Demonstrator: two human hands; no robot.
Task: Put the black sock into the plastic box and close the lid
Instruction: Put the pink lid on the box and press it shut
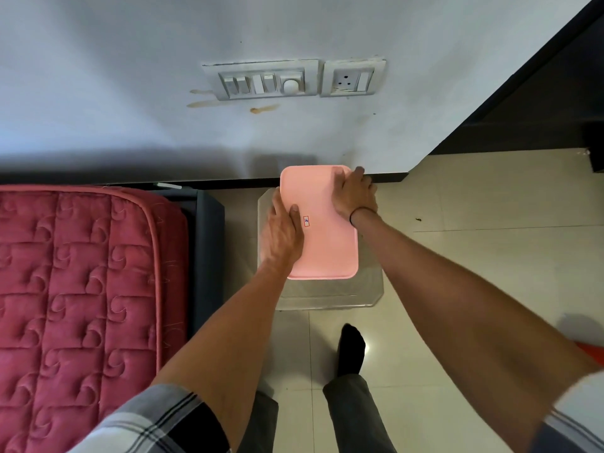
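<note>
While both hands grip the pink lid, the left hand clamps its left long edge, thumb on top near a small sticker, fingers wrapped under the rim. Right hand holds the far right corner, fingers spread over the top, a dark band at the wrist. Lid sits above the clear plastic box, shifted toward the far side, so the box's near rim shows past it; cannot tell if lid touches the box. Box stands on the tiled floor, close to the wall. Box contents hidden by lid, no loose black sock seen. A foot in a black sock stands on the floor just near of the box. Red quilted mattress lies left of box. Switch panel and socket on the wall above.
</note>
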